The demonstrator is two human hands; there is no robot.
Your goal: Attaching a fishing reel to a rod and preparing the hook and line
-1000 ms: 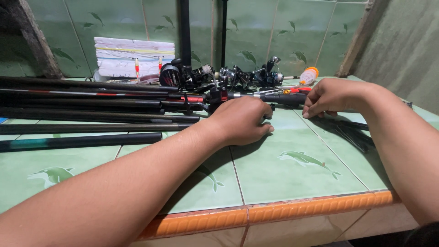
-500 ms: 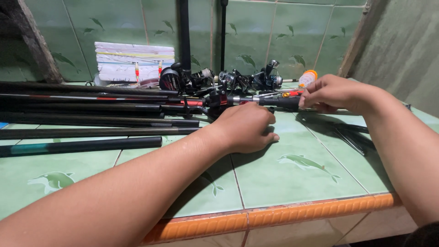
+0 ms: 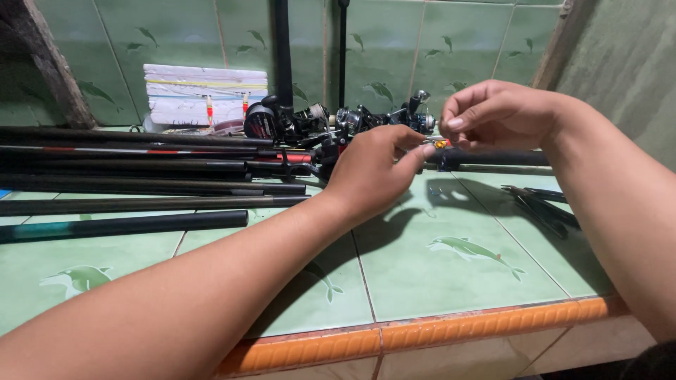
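My left hand (image 3: 373,169) and my right hand (image 3: 493,116) are raised above the green tiled counter (image 3: 451,281), fingertips almost meeting. Between them they pinch a small orange and yellow piece (image 3: 438,143); most of it is hidden by the fingers. Just behind the hands lie several fishing reels (image 3: 352,119) mounted on dark fishing rods (image 3: 141,169). The rods lie side by side and run off to the left. One dark rod handle (image 3: 493,158) passes under my right hand.
A white stack of flat boxes (image 3: 197,95) leans on the tiled back wall. A dark plier-like tool (image 3: 542,204) lies on the counter at right. Two dark poles (image 3: 283,49) stand upright at the back. An orange tile trim (image 3: 422,331) marks the counter's front edge.
Both hands have lifted off the rods and counter and come together in the air, fingertips now pinching the small orange piece. The rods and reels have not moved.
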